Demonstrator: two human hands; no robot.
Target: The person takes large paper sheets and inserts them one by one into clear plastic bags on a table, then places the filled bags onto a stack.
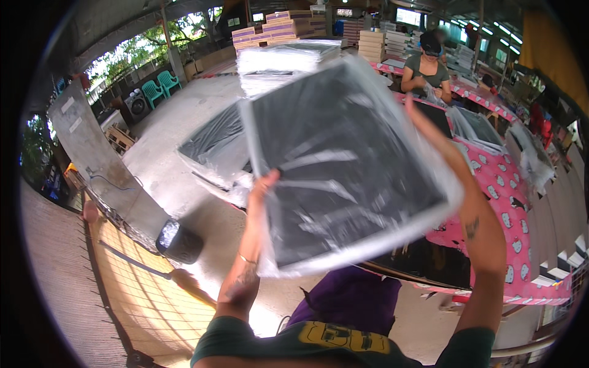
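Observation:
A large flat black panel (343,178) in a clear plastic sleeve is held up in front of me, tilted and slightly blurred. My left hand (266,183) grips its left edge, the thumb over the front and the other fingers hidden behind. Along the upper right edge lies my right hand (418,116), holding the panel from the side; its fingers are partly hidden and smeared. Behind the panel, to the left, a similar plastic-wrapped black panel (215,141) lies on a stack. Below the held panel, a bare black board (429,260) rests on the table.
A pink patterned cloth (509,227) covers the table at right, with wrapped panels (475,127) on it. A person (426,70) works across it. Wrapped stacks (276,61) and cartons (371,46) stand behind. At left are a black bin (178,240), broom (190,285) and green chairs (153,92).

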